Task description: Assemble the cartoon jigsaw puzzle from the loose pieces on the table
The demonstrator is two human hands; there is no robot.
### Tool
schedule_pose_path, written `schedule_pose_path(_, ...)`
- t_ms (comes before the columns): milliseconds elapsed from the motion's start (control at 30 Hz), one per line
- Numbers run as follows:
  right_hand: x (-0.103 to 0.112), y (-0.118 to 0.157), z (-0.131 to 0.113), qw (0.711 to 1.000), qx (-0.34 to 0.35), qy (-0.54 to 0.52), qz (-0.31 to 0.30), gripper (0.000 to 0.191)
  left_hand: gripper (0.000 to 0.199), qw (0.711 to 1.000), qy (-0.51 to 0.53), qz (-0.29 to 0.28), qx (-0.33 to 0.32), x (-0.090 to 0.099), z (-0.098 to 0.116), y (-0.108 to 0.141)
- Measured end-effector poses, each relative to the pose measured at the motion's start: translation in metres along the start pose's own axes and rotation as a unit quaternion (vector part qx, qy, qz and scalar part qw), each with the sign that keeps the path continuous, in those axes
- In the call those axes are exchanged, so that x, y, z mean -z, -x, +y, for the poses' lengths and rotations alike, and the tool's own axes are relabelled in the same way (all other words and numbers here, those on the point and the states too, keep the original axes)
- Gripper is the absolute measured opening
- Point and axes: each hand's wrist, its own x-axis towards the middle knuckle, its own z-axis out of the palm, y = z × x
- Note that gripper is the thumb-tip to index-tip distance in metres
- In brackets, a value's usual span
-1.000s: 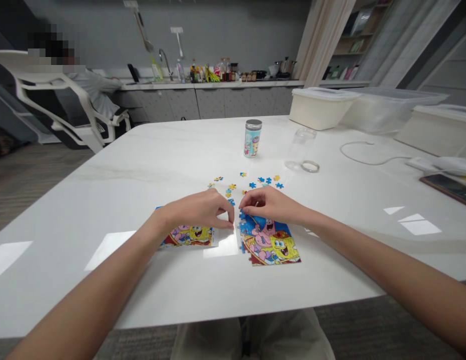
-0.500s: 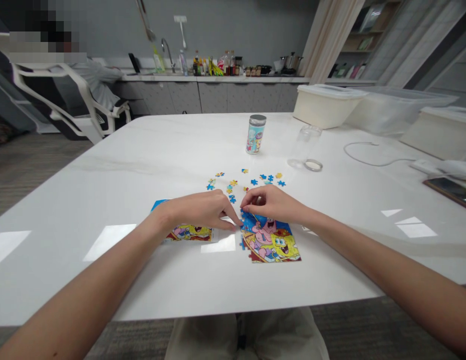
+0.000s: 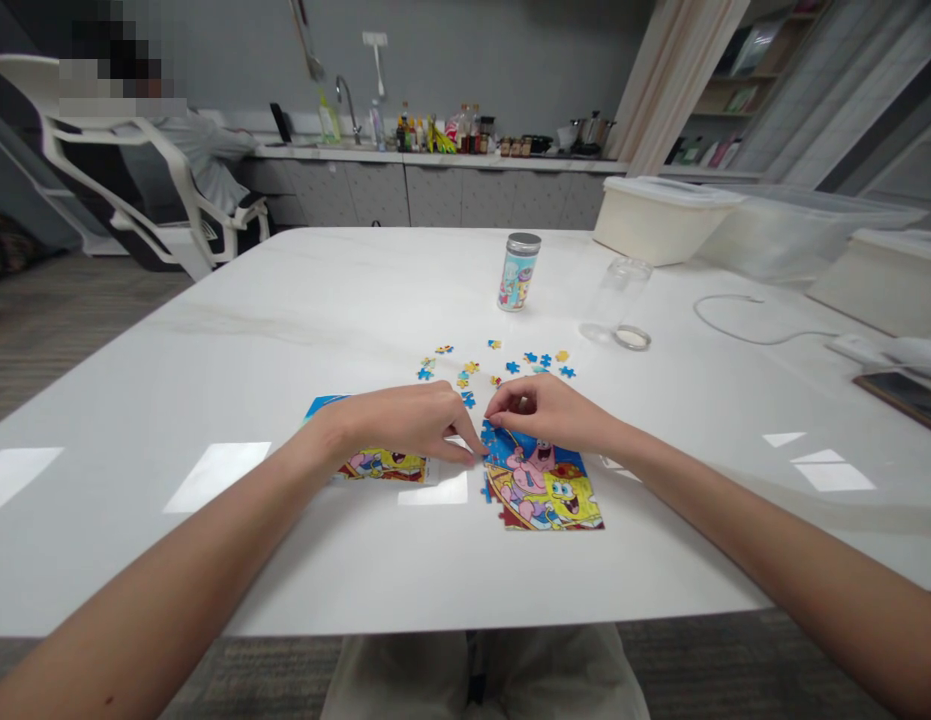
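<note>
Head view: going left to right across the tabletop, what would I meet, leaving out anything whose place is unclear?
Printed picture partly under a hand → partly assembled puzzle → silver-rimmed disc → loop of pale cable → dark flat device at the right edge.

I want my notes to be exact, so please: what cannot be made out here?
In the head view:
- Picture sheet: much hidden by the left hand.
- Jigsaw puzzle: upper right part hidden by the right hand.
- Whether the right hand pinches anything: too small.
- Rightmost storage box: cut off by the right edge.
</note>
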Motion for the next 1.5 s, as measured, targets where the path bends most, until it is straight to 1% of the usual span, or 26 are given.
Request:
schedule_pose_path(300,0.0005,0.0012,-0.003,0.999,-0.01,0.034,-0.013,0.013,0.022,1.0,-0.003,-0.004,0.007,0.0006,0.0014,-0.0007)
schedule_pose_path(567,-0.0011,0.0012,0.0006,0.998,0.013,0.059,0.006,0.011,0.021,1.0,-0.005,-0.004,0.006,0.0008,0.0012,-0.0011)
schedule_pose_path(933,-0.0015,0.0023,0.0023,0.994,0.055,0.097,0.01,0.009,0.021,1.0,-0.005,-0.004,-0.002,0.0011,0.0006,-0.0008)
schedule_pose_path(1133,0.0002,0.003,-0.0005,0.987,0.069,0.14,0.044,0.009,0.02,1.0,-0.006,-0.003,0.003,0.0012,0.0015,-0.0003)
schedule_pose_path(1233,0.0028,0.0048,-0.0035,0.981,0.093,0.163,0.043,0.012,0.021,1.0,-0.004,-0.008,0.012,0.0013,0.0019,-0.0003)
schedule_pose_path(1400,0.0052,0.0084,-0.0069,0.965,0.167,0.203,0.013,0.02,0.019,1.0,0.003,-0.013,0.004,0.0021,0.003,-0.0005)
schedule_pose_path(1500,0.0056,0.0092,-0.007,0.958,0.179,0.224,0.002,0.023,0.02,1.0,0.01,-0.013,-0.002,0.0015,0.0018,-0.0005)
